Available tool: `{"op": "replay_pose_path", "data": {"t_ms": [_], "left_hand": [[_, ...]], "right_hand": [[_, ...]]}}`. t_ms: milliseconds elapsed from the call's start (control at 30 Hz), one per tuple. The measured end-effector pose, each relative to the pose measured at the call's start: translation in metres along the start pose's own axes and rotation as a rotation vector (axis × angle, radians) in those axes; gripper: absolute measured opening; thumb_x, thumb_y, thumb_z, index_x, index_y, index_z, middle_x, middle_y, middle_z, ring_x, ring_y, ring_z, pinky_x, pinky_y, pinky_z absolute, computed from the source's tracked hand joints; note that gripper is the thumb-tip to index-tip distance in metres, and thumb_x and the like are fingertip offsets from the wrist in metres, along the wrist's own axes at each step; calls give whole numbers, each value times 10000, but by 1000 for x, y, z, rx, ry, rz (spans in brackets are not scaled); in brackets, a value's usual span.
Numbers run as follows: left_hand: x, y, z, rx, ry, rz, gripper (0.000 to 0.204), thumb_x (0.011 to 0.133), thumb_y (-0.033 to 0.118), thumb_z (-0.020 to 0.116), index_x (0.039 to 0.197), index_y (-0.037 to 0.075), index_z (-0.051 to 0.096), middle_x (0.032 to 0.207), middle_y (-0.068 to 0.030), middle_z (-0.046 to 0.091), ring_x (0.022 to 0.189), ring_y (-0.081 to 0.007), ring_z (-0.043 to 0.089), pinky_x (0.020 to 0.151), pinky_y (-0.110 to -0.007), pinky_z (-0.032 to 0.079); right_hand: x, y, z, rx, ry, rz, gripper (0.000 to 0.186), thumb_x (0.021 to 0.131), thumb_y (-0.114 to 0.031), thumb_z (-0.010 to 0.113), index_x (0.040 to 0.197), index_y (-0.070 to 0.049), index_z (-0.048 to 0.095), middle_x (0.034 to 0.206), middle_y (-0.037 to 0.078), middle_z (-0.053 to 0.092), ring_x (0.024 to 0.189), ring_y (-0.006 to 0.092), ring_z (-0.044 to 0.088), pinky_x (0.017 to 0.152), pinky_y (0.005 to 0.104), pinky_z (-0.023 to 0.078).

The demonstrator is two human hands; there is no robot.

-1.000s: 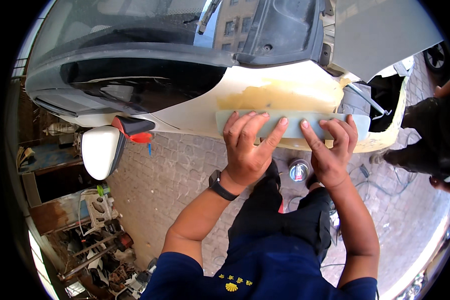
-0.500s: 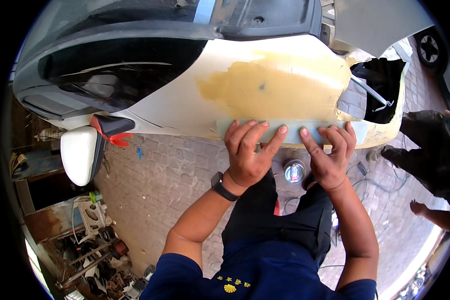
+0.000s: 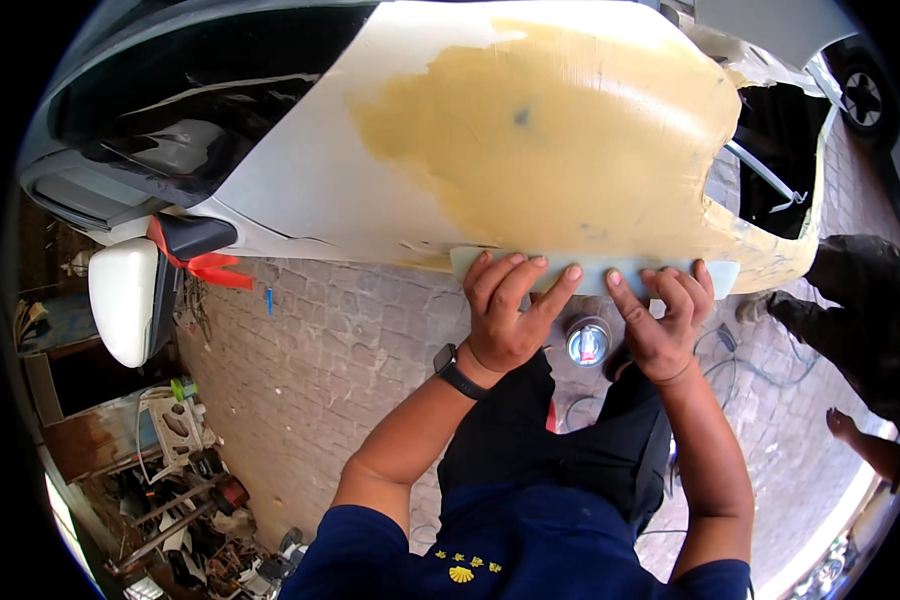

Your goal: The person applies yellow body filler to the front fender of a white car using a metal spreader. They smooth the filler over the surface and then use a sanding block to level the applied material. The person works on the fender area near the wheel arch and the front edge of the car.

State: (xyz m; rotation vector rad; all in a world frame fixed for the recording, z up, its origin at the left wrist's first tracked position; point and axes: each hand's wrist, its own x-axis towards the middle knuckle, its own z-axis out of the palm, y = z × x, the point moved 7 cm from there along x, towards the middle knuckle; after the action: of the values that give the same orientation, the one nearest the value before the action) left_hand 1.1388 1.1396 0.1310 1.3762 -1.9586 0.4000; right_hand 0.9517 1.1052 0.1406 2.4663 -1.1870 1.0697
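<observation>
A long pale green flat strip [image 3: 594, 264] lies lengthwise along the lower edge of a white car panel [image 3: 300, 190]. Both my hands hold it. My left hand [image 3: 511, 312], with a black watch on the wrist, grips its left half, fingertips on the upper face. On the right half, my right hand [image 3: 665, 325] has the same grip. Its underside and my thumbs are mostly hidden. Above the strip, a broad coat of yellowish body filler [image 3: 560, 140] covers the panel, with a small dark spot in it.
At left, a white side mirror [image 3: 125, 300] juts out with red tape round its base. To the right gapes a dark opening [image 3: 770, 150] in the bodywork. Below the strip, a round tin [image 3: 588, 342] stands on the paving. Another person [image 3: 850, 320] is at the far right. Scrap parts lie lower left.
The strip and both hands have come down relative to the panel, off the filler onto its lower edge. More filler shows above them. The car appears higher and larger in view.
</observation>
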Motion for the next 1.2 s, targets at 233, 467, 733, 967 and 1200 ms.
{"op": "replay_pose_path", "data": {"t_ms": [233,467,733,967,1200], "left_hand": [[-32,-3,23,15,22,51,473,830,-14,751,1203,267,826,1275,-33,552,1220,-278,500,1145,-503,376],[-68,-9,44,27,1,69,487,822,-22,753,1187,292,825,1258,-15,542,1202,-262,498,1138,-481,372],[-111,-20,69,18,-39,82,496,808,-30,752,1180,291,826,1258,-7,544,1196,-256,501,1120,-468,378],[-131,-4,59,-255,-313,-133,361,834,43,767,1182,127,811,1090,-41,667,1038,-268,636,968,-467,476],[-54,62,-39,-484,-545,-149,295,820,96,805,1115,91,801,1076,-59,719,981,-270,700,935,-441,521]], "right_hand": [[-35,-1,22,-4,27,24,516,766,-31,763,1186,-322,834,1163,0,571,1095,211,528,1196,496,359],[-77,-4,53,-10,51,-4,430,766,-88,816,1144,-293,848,1150,16,556,1101,227,514,1192,489,325],[-115,-13,84,15,44,84,459,771,-98,749,1158,-330,838,1155,-26,563,1076,181,520,1213,460,312],[-142,-37,74,145,-237,213,537,774,-86,697,1287,-216,788,1137,19,641,1038,228,593,975,447,432],[-117,-51,-45,344,-417,505,406,776,-21,672,1148,-131,794,1061,55,701,984,282,651,866,432,482]]}}
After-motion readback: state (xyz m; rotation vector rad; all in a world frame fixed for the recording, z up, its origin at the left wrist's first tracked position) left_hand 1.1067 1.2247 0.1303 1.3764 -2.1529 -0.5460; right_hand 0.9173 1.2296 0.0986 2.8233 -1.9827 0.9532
